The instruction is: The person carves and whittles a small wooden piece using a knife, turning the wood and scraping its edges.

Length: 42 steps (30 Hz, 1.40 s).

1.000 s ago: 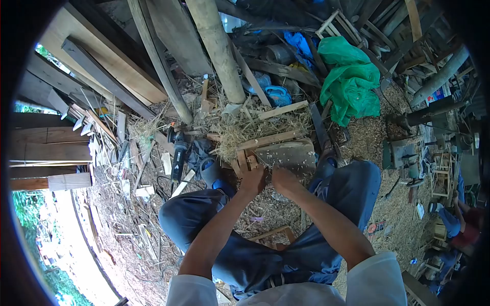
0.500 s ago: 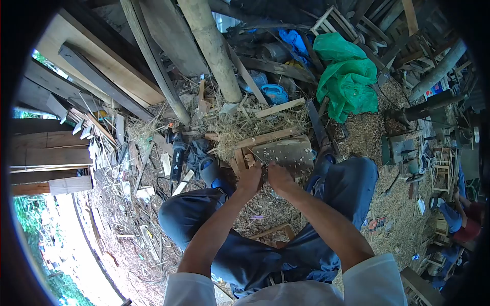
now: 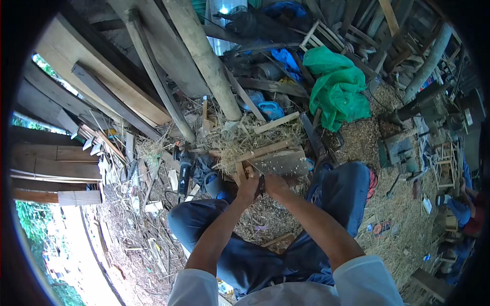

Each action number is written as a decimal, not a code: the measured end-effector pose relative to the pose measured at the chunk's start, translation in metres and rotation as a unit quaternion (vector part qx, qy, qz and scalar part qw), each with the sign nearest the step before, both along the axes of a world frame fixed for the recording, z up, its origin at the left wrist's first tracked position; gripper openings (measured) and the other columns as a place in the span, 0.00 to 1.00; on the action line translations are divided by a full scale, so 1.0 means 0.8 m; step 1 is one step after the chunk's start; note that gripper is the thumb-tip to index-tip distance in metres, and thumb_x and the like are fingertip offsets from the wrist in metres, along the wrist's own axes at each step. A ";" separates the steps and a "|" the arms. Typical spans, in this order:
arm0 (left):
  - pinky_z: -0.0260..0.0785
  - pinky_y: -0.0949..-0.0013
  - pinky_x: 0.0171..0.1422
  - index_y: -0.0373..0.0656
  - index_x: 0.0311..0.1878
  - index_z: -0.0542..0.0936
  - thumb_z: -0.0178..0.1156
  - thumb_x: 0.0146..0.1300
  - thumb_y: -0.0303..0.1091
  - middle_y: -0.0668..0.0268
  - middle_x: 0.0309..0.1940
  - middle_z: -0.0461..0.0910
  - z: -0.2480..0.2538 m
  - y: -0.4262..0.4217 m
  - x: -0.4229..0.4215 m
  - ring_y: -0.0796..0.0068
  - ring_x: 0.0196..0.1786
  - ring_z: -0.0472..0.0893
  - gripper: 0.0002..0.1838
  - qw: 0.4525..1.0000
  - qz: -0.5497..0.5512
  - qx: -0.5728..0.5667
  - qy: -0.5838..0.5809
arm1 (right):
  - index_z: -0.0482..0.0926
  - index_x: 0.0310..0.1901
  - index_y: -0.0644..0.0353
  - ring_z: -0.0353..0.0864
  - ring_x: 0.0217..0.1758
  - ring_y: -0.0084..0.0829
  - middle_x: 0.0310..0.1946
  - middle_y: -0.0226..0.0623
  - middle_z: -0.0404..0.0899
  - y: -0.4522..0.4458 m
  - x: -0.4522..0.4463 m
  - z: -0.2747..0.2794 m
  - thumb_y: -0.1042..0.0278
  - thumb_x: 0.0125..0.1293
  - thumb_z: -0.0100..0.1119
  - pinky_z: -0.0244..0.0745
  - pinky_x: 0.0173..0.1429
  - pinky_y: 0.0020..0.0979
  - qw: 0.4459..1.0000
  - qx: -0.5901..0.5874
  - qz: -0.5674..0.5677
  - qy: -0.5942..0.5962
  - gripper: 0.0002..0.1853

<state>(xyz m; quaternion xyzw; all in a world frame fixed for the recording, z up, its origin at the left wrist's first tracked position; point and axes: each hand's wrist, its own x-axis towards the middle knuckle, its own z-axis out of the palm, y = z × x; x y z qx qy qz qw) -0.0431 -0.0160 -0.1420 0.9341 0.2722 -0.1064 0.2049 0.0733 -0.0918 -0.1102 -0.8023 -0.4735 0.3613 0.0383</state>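
Note:
My left hand is closed at the near end of a small pale wooden piece that has a slot in it. Close beside it, my right hand is a fist with its knuckles toward the left hand. Between the two hands shows a narrow dark thing, too small to name and mostly covered by the fingers. Just beyond the hands lies a wide wooden board sprinkled with shavings. Both hands are between my bent knees.
A black angle grinder lies on the littered ground to the left. Wooden posts and leaning planks rise ahead. A green plastic sheet is heaped at the front right. Another person sits at the far right.
The whole view has shifted slightly as my head moved. Both hands stay close together beside the board, with the right fist a little lower in view.

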 end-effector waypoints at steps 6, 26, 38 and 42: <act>0.68 0.53 0.47 0.31 0.45 0.68 0.54 0.54 0.25 0.45 0.30 0.78 0.016 0.003 0.016 0.48 0.39 0.79 0.15 1.000 0.017 -0.020 0.018 | 0.70 0.45 0.70 0.80 0.45 0.46 0.39 0.56 0.78 0.002 0.004 0.007 0.70 0.64 0.46 0.77 0.45 0.40 0.998 0.019 -0.052 0.027 0.13; 0.69 0.48 0.42 0.29 0.44 0.68 0.54 0.56 0.29 0.42 0.26 0.76 0.015 0.019 0.012 0.43 0.35 0.77 0.15 0.999 -0.022 -0.043 0.008 | 0.75 0.39 0.74 0.80 0.39 0.52 0.38 0.58 0.77 -0.030 0.020 0.034 0.72 0.58 0.52 0.75 0.43 0.44 0.982 -0.013 0.189 -0.008 0.12; 0.68 0.57 0.35 0.33 0.50 0.67 0.51 0.64 0.36 0.50 0.22 0.75 0.041 0.040 0.004 0.52 0.27 0.77 0.18 0.987 0.022 -0.137 -0.081 | 0.71 0.34 0.73 0.79 0.28 0.48 0.30 0.53 0.77 -0.019 0.039 0.008 0.62 0.65 0.48 0.76 0.36 0.38 1.000 0.011 -0.011 0.015 0.16; 0.66 0.62 0.37 0.36 0.50 0.69 0.43 0.68 0.42 0.52 0.25 0.75 0.129 0.063 0.022 0.58 0.30 0.75 0.18 0.933 0.135 -0.243 -0.230 | 0.68 0.43 0.68 0.76 0.27 0.47 0.28 0.48 0.77 0.030 0.087 0.129 0.60 0.66 0.49 0.71 0.33 0.40 0.975 0.214 -0.026 0.042 0.16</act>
